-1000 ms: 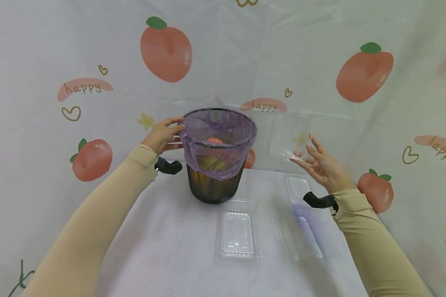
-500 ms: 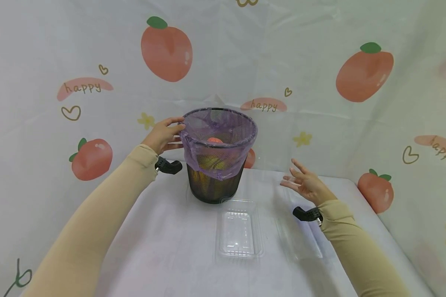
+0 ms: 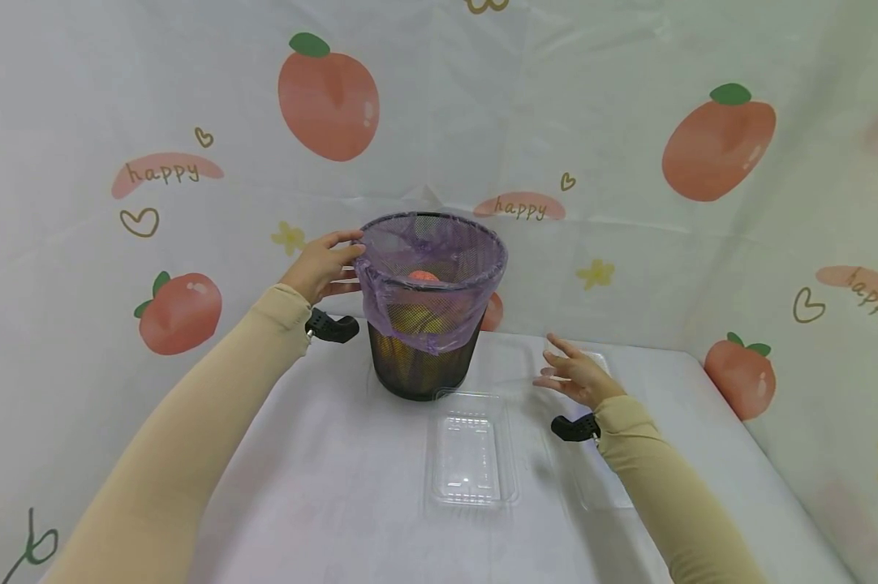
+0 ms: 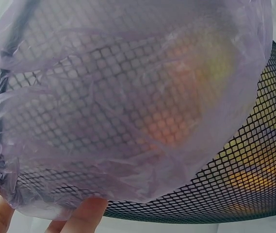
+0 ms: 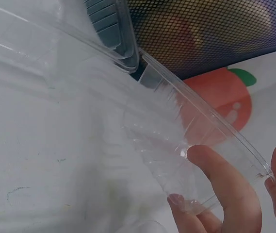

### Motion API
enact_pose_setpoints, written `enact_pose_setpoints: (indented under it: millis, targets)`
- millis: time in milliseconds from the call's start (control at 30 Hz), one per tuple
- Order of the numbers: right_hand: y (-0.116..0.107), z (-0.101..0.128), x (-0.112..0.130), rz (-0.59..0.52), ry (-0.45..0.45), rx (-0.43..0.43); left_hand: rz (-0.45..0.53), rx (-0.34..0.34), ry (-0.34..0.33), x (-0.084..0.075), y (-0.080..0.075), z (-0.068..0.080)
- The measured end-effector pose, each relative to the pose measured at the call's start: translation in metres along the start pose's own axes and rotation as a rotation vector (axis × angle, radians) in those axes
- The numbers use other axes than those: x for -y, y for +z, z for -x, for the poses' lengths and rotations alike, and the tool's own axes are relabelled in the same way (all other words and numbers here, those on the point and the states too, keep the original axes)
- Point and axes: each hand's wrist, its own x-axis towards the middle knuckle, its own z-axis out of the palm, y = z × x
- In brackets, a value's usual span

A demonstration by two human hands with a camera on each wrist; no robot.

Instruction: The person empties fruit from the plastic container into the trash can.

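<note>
A black mesh wastebasket (image 3: 402, 373) stands upright near the back wall, lined with a thin purple plastic bag (image 3: 439, 320) folded over its rim. My left hand (image 3: 322, 272) grips the rim from the left, fingers (image 4: 90, 211) against bag and mesh in the left wrist view. To the basket's right, my right hand (image 3: 581, 377) holds a clear plastic food container (image 5: 201, 116) by one end. The container barely shows in the head view. Another clear container (image 3: 471, 458) lies on the table in front of the basket.
Through the mesh, an orange-red round thing (image 3: 423, 276) and yellow things show inside the basket. More clear plastic (image 3: 607, 487) lies under the right forearm on the white table (image 3: 322, 503). A fruit-printed white cloth (image 3: 439, 97) hangs close behind.
My right hand has come down and to the left with the clear container, from in front of the backdrop to low over the table. The left hand and basket stay put.
</note>
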Motion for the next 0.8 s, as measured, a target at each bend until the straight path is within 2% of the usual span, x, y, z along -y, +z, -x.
enact_pose_setpoints:
  millis: [167, 433, 567, 800]
  targets:
    - [0.002, -0.007, -0.006, 0.042, 0.012, -0.033, 0.019, 0.005, 0.004, 0.0, 0.0, 0.0]
    - [0.005, -0.012, -0.006, -0.002, 0.05, -0.041, 0.015, -0.005, -0.002, 0.0, 0.0, 0.001]
    - [0.004, -0.012, -0.006, 0.045, 0.058, -0.027, 0.01, 0.0, -0.002, -0.001, 0.0, 0.002]
    - [-0.001, -0.01, -0.008, 0.166, 0.072, -0.076, 0.018, 0.007, 0.001, -0.001, 0.0, 0.002]
